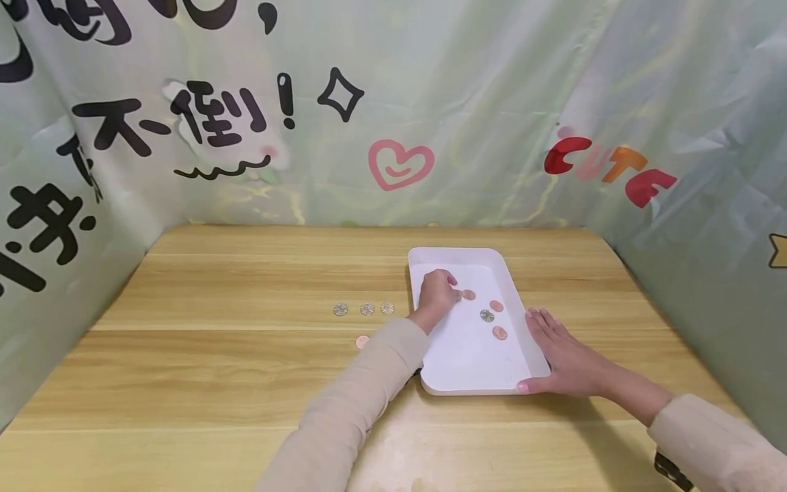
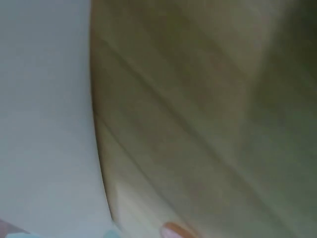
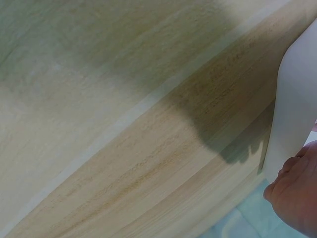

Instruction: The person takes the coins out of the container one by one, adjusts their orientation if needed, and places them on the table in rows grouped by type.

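My left hand [image 1: 438, 294] reaches over the left wall of a white tray [image 1: 470, 372]. Its curled fingers pinch a small silver coin [image 1: 458, 296], mostly hidden by the fingertips, low over the tray floor. Copper coins [image 1: 469, 294] [image 1: 496, 306] [image 1: 500, 333] and another silver coin [image 1: 487, 316] lie in the tray, right of that hand. At the tray's right side my right hand [image 1: 568, 359] rests with extended fingers along the wall and its thumb at the near corner. The right wrist view catches part of this hand [image 3: 297, 193] against the tray wall [image 3: 293, 106].
Left of the tray, silver coins [image 1: 341, 309] [image 1: 367, 309] [image 1: 387, 308] form a row on the wooden table [image 1: 215, 383]. Nearer me lies a copper coin [image 1: 362, 342], partly behind the left sleeve [image 1: 363, 403]. A printed curtain [image 1: 479, 123] encloses the table's back and sides.
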Motion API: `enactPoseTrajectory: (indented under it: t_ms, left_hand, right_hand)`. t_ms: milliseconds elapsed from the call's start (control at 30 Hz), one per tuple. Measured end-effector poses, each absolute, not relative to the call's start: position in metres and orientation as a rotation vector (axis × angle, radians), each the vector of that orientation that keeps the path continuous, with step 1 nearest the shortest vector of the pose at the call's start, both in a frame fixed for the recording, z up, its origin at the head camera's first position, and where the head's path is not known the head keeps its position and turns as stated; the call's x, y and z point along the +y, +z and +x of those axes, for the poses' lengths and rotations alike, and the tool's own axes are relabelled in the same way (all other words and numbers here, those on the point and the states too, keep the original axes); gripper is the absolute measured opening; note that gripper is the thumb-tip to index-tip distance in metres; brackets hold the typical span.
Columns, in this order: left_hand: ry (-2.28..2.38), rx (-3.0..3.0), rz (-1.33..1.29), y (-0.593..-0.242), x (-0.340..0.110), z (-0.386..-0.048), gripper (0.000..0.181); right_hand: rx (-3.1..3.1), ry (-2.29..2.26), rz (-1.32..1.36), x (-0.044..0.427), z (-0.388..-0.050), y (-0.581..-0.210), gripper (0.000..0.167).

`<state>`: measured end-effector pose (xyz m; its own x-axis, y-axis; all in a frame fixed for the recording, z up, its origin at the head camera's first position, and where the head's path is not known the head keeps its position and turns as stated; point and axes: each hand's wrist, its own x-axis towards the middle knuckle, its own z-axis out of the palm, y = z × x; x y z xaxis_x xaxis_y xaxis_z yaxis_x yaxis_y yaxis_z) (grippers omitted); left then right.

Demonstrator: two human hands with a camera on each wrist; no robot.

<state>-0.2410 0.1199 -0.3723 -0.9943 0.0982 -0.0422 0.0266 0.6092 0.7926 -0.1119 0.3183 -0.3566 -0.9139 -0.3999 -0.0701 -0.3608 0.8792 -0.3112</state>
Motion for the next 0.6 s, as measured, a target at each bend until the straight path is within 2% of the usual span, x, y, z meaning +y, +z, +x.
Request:
enactPoseTrajectory:
  t_ms: [200,600]
  left_hand:
    - [1.242,2.789,0.118,-0.3736,0.1215,-0.2426,0.021]
    - [1.144,2.778,0.128,-0.3763,0.1174,-0.2458,0.02]
  right_hand:
    - [2.922,-0.45,-0.616,0.3185,-0.1116,-0.3566,0.115]
    - [2.917,-0.44,-0.602,0.3188,-0.1116,-0.3564,0.116]
